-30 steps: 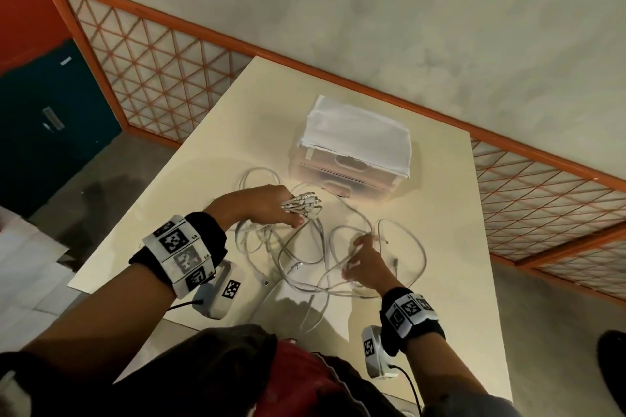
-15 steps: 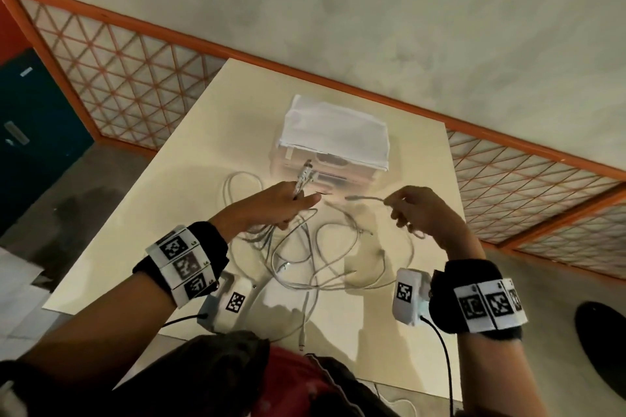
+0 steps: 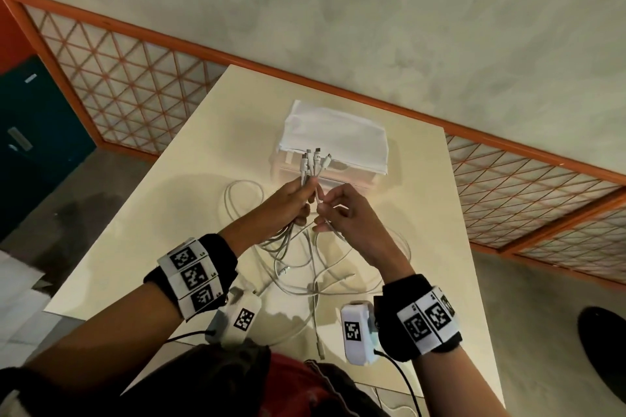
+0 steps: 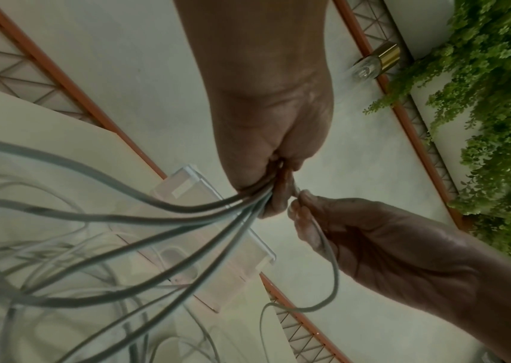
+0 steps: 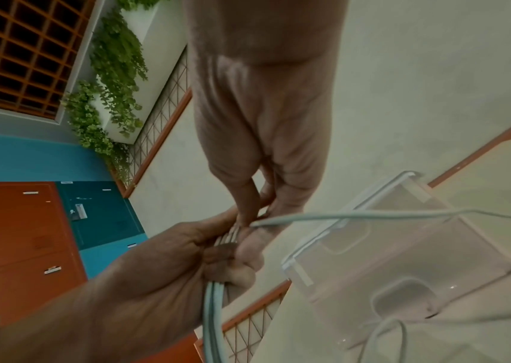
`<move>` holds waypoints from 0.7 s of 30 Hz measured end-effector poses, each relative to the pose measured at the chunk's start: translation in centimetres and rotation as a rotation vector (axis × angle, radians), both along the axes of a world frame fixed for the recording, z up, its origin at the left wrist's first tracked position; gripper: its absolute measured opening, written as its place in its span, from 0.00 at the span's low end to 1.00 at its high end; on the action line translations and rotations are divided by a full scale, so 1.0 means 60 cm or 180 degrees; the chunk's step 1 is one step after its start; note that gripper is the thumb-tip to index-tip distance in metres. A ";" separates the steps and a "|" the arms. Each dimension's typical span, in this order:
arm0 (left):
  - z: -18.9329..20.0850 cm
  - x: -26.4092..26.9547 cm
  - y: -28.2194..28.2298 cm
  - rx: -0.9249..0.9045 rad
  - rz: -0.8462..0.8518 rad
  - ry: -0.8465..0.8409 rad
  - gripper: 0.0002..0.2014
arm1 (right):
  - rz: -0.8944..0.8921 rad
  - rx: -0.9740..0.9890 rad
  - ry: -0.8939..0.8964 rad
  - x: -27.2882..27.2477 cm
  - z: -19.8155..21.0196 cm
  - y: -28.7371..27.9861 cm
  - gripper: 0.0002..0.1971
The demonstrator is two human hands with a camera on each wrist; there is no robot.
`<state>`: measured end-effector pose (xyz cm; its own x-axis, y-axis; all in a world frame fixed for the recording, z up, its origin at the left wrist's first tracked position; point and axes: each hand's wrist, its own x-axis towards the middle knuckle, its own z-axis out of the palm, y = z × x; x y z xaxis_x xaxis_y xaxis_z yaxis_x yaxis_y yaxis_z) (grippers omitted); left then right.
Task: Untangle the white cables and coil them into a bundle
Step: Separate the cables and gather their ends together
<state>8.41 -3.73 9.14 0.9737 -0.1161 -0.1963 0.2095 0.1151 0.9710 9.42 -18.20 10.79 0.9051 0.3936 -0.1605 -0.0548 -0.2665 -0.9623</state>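
L hand (image 3: 288,200) is raised above the table (image 3: 162,213), fingers curled round a bunch of white cables (image 3: 305,267) just below their plug ends (image 3: 313,159); the plugs stick up in a fan past the fist. R hand (image 3: 345,213) sits just beside it, thumb & fingertips pinching one strand right next to the L fist. L wrist cam shows the strands leaving the L hand (image 4: 266,137) in a sheaf and the R hand (image 4: 372,245) with a single strand looping down under it. R wrist cam: R hand (image 5: 263,137) fingertips meet the bunch, L hand (image 5: 154,270) wrapped round it.

Rest of the cables hangs from the hands into a loose tangle on the table, w/ one big loop lying out to the left and one end trailing toward the near edge.

Behind the hands, close to the plugs in the head view: a clear plastic box (image 3: 325,176) w/ a white cloth (image 3: 335,139) folded on top. Beyond the table runs an orange-framed lattice panel (image 3: 128,85) along a pale wall. Green hanging plants (image 4: 490,98) show in the wrist views, plus teal & orange lockers (image 5: 30,233). Both wrists carry black bands w/ printed marker tags.
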 end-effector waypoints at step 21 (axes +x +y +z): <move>0.017 0.004 0.052 0.0944 0.0738 -0.0699 0.14 | -0.0229 -0.1496 -0.1046 0.067 -0.025 -0.181 0.18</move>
<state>8.65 -0.61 10.19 0.9897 0.1408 0.0264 -0.0041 -0.1559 0.9878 13.43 -29.09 9.30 0.9589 0.2837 -0.0091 0.1933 -0.6761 -0.7110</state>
